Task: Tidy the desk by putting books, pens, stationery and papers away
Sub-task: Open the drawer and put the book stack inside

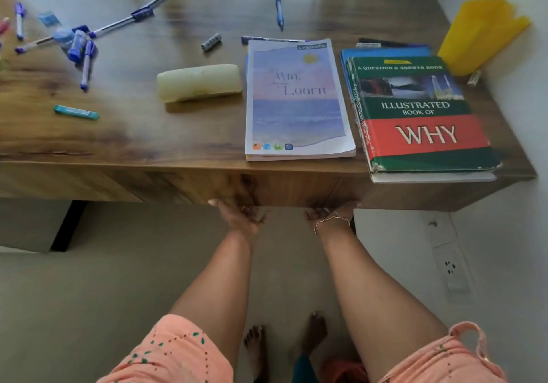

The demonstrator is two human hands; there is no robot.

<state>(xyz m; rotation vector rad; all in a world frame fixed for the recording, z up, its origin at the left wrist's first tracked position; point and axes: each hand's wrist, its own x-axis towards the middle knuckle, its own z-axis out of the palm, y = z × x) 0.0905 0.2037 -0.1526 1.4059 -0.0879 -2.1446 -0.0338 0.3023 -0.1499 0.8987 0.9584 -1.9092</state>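
Observation:
Both my hands reach under the front of the wooden desk [148, 133]. My left hand [240, 216] and my right hand [329, 215] hook palm-up around the lower edge of the drawer front [290, 186], fingertips hidden behind it. On top lie a pastel notebook [296, 97], a green and red "WHY" book [421, 115] stacked on blue books [385, 51], a cream pencil case [198, 81], and several blue pens [86, 65] scattered at the left. A single blue pen [279, 11] lies at the back.
A teal lead box [75, 112] and a small grey cap-like piece [211, 42] lie loose on the desk. A yellow folder [480, 35] leans in the right corner by the wall. A wall socket [450, 267] sits below right. My bare feet stand under the desk.

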